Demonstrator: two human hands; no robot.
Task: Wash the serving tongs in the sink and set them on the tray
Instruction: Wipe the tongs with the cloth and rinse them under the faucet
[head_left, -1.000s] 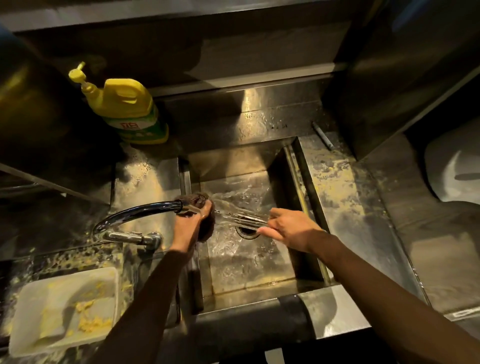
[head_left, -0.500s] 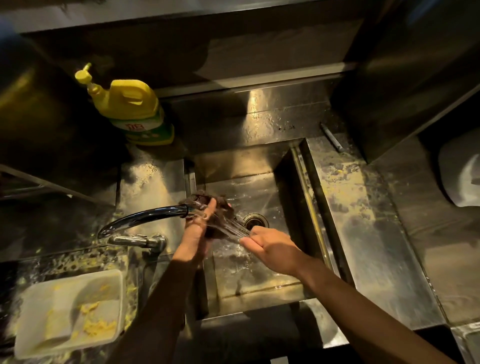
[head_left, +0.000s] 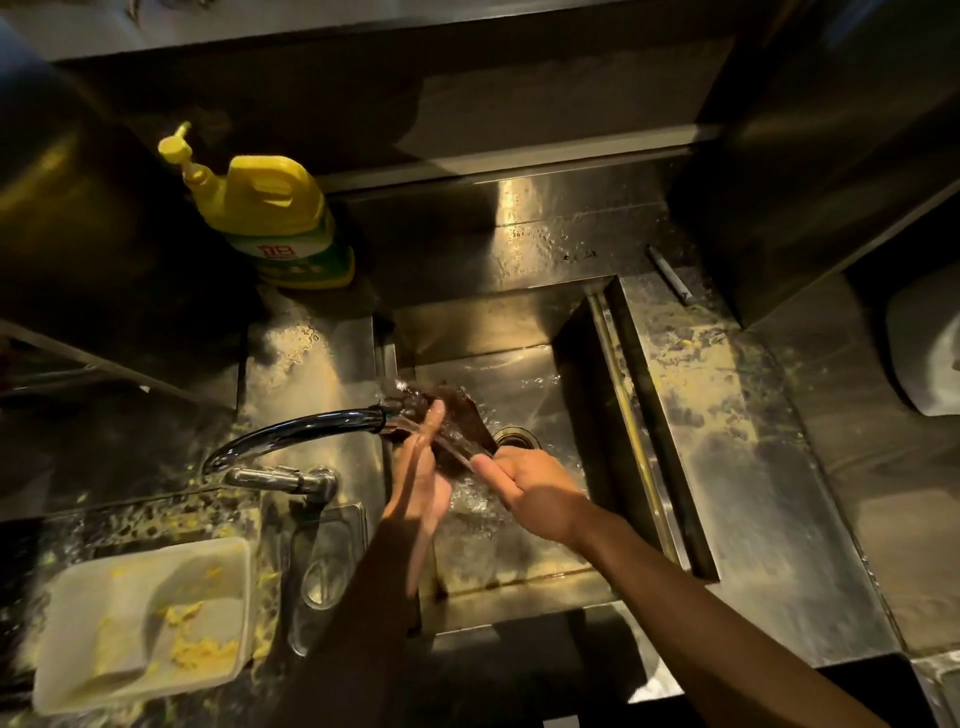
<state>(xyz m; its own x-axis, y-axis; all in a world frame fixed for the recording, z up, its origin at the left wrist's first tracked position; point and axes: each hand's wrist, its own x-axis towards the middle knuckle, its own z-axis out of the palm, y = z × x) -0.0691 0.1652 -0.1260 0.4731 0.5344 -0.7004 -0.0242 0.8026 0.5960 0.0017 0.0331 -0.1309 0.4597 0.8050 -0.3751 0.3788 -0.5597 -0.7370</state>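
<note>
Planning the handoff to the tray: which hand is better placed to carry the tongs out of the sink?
Right, probably. The right hand already grips the tongs by their handle end, while the left hand presses a dark scrubber against them under the faucet. No clear tray is identifiable here.

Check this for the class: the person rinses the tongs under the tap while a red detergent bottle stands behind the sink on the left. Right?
Not quite. The head view shows the detergent bottle is yellow, not red. The rest holds: tongs under the tap, bottle behind the sink on the left.
</note>
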